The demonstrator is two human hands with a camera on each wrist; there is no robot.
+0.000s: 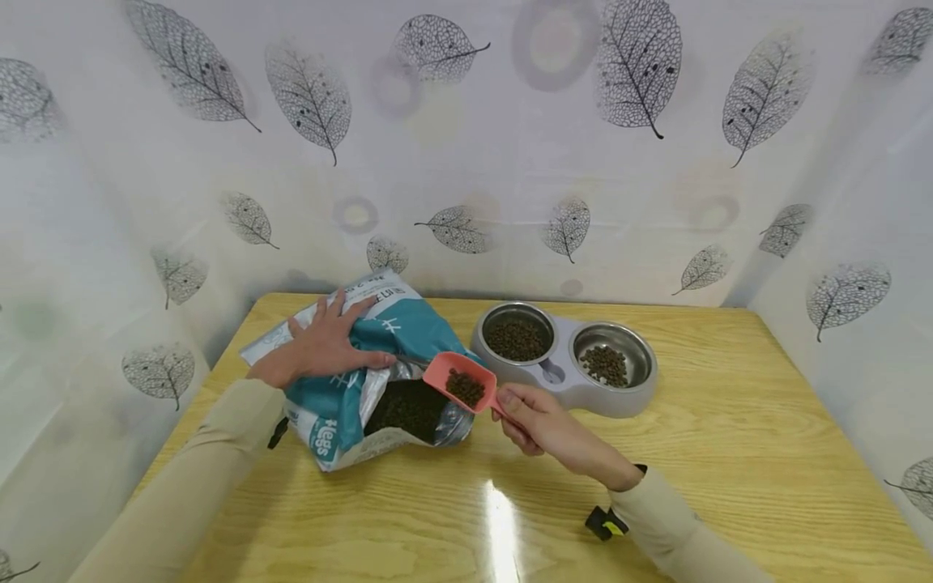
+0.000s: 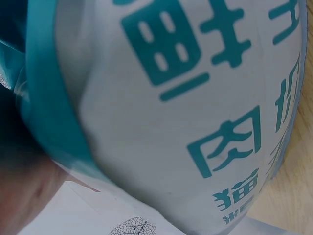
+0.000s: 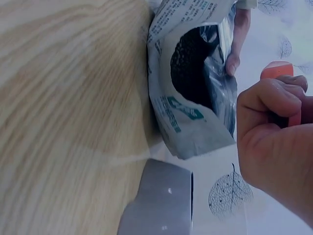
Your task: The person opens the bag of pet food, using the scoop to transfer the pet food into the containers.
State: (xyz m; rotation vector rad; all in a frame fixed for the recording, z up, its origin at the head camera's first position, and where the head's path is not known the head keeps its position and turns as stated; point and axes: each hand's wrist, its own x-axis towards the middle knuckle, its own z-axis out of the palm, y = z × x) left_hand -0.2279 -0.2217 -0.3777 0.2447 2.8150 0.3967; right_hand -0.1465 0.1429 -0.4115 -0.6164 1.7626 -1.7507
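Observation:
In the head view a teal and white pet food bag (image 1: 408, 324) lies on its side, its mouth facing the front and dark kibble (image 1: 408, 409) visible inside. My left hand (image 1: 328, 344) rests on top of it with fingers spread, the thumb near the mouth's upper edge. The handle of a coral-pink scoop (image 1: 440, 371) is gripped by my right hand (image 1: 543, 425); brown kibble (image 1: 465, 389) sits in it. The scoop is above the right side of the bag's mouth. In the right wrist view, the scoop (image 3: 276, 69) is mostly hidden behind the curled fingers.
A grey double feeder (image 1: 561, 393) stands right of the bag. Its left steel bowl (image 1: 547, 324) and right steel bowl (image 1: 641, 364) both contain kibble, more in the left. The wooden table (image 1: 729, 453) meets a leaf-patterned curtain (image 1: 496, 178) at the back.

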